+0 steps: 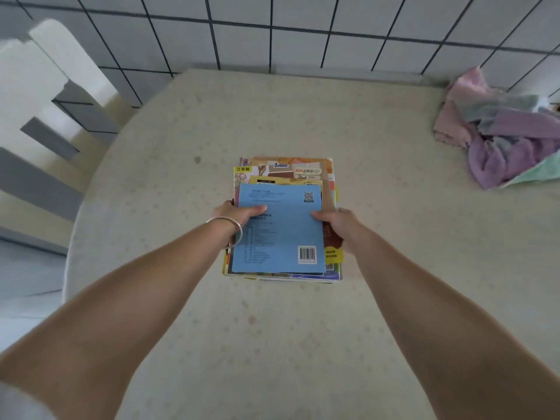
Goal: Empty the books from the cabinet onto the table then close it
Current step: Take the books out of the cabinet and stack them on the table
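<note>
A stack of books (283, 174) sits on the cream table (272, 328) near its middle. The top one is a blue book (280, 237) lying back cover up, with a barcode at its near right corner. My left hand (235, 215), with a silver bangle on the wrist, grips the stack's left edge, thumb on the blue cover. My right hand (338, 225) grips the right edge the same way, thumb on top. The fingers of both hands are hidden under the stack. The cabinet is out of view.
A heap of pink, purple and green cloths (503, 137) lies at the table's far right. A white chair back (51, 95) stands at the left. A tiled wall (303, 31) runs behind the table.
</note>
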